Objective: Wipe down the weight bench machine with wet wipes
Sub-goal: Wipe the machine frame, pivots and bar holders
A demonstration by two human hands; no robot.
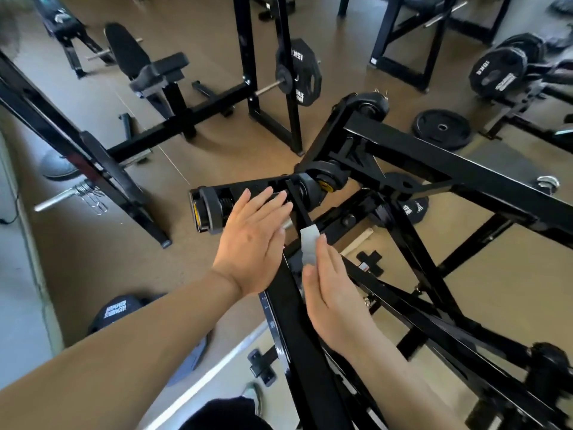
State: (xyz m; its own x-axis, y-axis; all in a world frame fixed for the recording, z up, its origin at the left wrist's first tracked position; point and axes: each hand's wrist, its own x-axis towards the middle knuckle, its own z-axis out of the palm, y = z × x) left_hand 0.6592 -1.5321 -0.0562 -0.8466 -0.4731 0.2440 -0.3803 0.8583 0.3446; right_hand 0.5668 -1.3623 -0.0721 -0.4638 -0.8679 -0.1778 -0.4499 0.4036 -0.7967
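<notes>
Nearest in, the black frame post [291, 321] of the bench machine runs straight away from the body, long axis near-to-far. The right hand [328, 287] sits on its right side, fingers flat, pressing the wet wipe [308, 243] against it. The left hand [251, 240] is relaxed on the other side, holding nothing, with its fingertips up by the pivot arm [248, 193]. I'd guess the next stroke just follows the post.

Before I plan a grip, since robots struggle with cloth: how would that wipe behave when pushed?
Probably floppy: the wipe folds over the black bar under the right hand. Likely very light, looking thin. It may bunch, since flat fingers only press it.
</notes>
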